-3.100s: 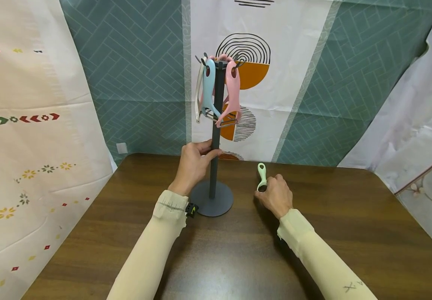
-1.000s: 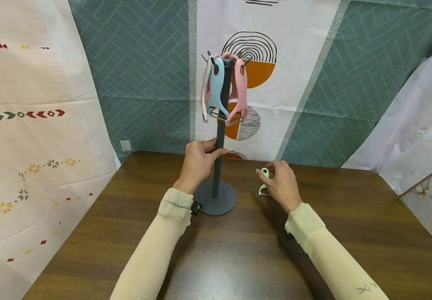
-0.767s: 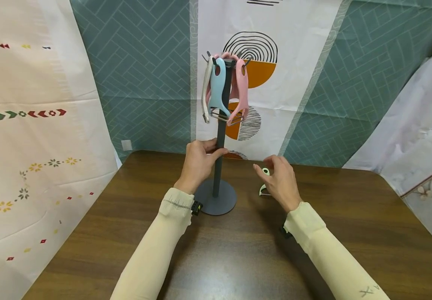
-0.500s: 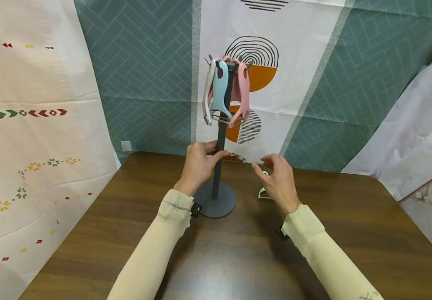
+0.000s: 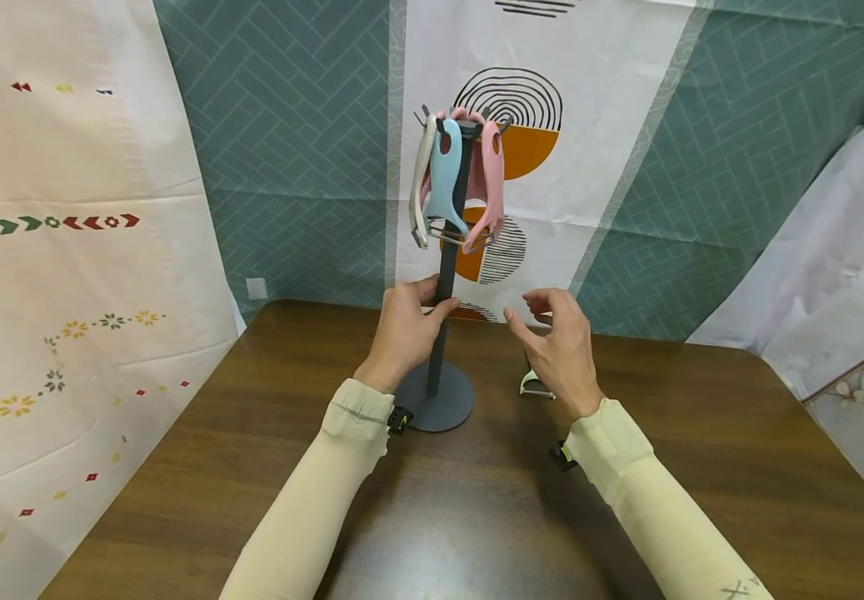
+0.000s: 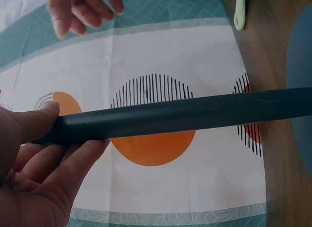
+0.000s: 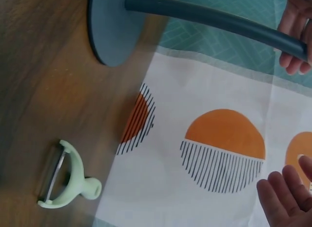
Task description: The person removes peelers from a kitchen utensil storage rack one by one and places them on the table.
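Note:
A dark grey stand with a round base [image 5: 452, 408] and a slim pole [image 5: 435, 367] stands on the table. My left hand [image 5: 405, 333] grips the pole between thumb and fingers. From the stand's top hooks hang a blue peeler [image 5: 442, 171], a white peeler [image 5: 420, 187], a pink peeler [image 5: 493, 167] and more pink behind. Right of the base, a light green peeler [image 7: 77, 173] lies on the table. My right hand [image 5: 562, 350] hovers above it, thumb and fingers apart, holding nothing. In the head view this hand hides most of the green peeler's handle.
The brown wooden table [image 5: 267, 400] ends against a patterned cloth [image 5: 304, 167] hanging behind it. More printed cloth hangs at the left [image 5: 87, 275] and right [image 5: 851, 275]. Each wrist carries a small dark camera.
My right hand, earlier down at the green peeler, has risen off it with its fingers spread apart. The peeler stays on the table. My left hand keeps its grip on the pole.

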Demonstrator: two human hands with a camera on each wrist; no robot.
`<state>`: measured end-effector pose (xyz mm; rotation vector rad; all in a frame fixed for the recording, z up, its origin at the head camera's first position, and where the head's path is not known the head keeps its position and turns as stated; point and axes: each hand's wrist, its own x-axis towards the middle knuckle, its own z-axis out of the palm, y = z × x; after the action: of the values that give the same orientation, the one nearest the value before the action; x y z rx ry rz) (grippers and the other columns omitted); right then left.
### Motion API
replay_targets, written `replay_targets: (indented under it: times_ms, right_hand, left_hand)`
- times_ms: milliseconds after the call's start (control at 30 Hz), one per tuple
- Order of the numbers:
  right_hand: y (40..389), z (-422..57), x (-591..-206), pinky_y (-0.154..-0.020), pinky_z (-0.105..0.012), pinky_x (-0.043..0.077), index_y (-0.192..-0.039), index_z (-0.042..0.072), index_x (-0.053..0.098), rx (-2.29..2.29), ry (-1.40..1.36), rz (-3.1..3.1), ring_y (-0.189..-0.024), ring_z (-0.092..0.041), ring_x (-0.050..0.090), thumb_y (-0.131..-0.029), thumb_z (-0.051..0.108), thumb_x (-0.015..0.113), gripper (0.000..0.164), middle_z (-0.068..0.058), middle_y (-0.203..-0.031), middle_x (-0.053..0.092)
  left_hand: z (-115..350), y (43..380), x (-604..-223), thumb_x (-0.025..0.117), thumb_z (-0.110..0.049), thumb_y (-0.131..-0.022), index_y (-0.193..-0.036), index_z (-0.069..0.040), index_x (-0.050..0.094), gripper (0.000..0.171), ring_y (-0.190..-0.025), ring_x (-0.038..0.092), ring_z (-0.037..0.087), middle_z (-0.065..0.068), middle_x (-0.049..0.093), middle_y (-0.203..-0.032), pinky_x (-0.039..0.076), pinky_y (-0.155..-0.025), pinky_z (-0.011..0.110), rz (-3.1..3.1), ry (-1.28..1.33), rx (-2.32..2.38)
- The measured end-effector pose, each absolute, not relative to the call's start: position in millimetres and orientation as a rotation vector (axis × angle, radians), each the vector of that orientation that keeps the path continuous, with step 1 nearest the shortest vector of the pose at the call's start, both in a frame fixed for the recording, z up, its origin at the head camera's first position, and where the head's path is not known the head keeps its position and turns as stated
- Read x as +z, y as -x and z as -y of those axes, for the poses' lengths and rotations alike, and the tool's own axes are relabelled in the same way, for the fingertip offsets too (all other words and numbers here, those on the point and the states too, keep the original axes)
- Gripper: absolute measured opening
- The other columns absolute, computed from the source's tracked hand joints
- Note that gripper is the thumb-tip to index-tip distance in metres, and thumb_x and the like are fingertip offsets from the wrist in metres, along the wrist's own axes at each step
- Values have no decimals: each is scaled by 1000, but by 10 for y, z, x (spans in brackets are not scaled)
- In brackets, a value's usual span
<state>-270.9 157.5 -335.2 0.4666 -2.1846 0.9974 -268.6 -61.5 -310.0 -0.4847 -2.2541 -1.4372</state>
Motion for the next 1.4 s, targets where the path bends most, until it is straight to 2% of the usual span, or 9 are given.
replay_targets:
  times_ms: [167, 400, 567, 767, 933, 1200, 1400]
  right_hand:
    - [2682, -1542, -3287, -89, -43, 59, -120, 3, 65, 1047, -468, 2165, -99, -31, 67, -89, 26, 80, 41, -14, -113, 64]
    - [2655, -1478, -3194, -93, -36, 60, -118, 1, 65, 1144, -502, 2051, -105, -24, 63, -93, 22, 75, 34, -17, -113, 62]
    - [2653, -1459, -3160, -95, -37, 60, -121, 1, 65, 1180, -511, 2007, -106, -24, 63, -93, 20, 74, 35, -16, -117, 62]
    - [2658, -1430, -3125, -98, -41, 58, -124, -2, 62, 1196, -567, 1967, -109, -29, 62, -91, 11, 75, 38, -20, -120, 60]
    - [2652, -1402, -3070, -99, -42, 57, -130, -2, 58, 1197, -605, 1963, -112, -29, 60, -91, 12, 75, 45, -19, -124, 59]
    - [2670, -1336, -2984, -100, -38, 57, -132, 1, 58, 1216, -658, 1934, -112, -24, 58, -92, 19, 72, 45, -16, -122, 58]
    - [2680, -1293, -2935, -100, -37, 57, -133, 2, 58, 1206, -680, 1903, -111, -25, 59, -90, 20, 76, 50, -18, -119, 58]
  left_hand:
    - [625, 2681, -3121, 74, -17, -95, -110, -6, 79, 19, -99, 74, 19, 8, 80, -99, 56, -79, 36, 2255, 466, -1429]
    - [637, 2695, -3134, 75, -18, -94, -111, -5, 79, 22, -94, 73, 18, 7, 80, -99, 56, -77, 32, 2244, 459, -1453]
    - [639, 2698, -3139, 76, -18, -93, -112, -6, 79, 23, -91, 71, 17, 6, 80, -99, 57, -77, 32, 2248, 466, -1452]
    - [645, 2707, -3151, 77, -19, -92, -112, -7, 79, 23, -95, 74, 19, 7, 80, -100, 60, -82, 36, 2233, 473, -1435]
    - [660, 2706, -3156, 77, -19, -92, -115, -6, 78, 26, -98, 74, 20, 8, 80, -104, 60, -82, 37, 2224, 470, -1435]
    - [674, 2704, -3177, 75, -20, -93, -121, -7, 76, 31, -100, 76, 21, 10, 79, -108, 61, -82, 38, 2215, 471, -1457]
    - [671, 2690, -3165, 75, -19, -93, -124, -7, 74, 33, -100, 76, 21, 10, 79, -108, 62, -84, 38, 2215, 484, -1465]
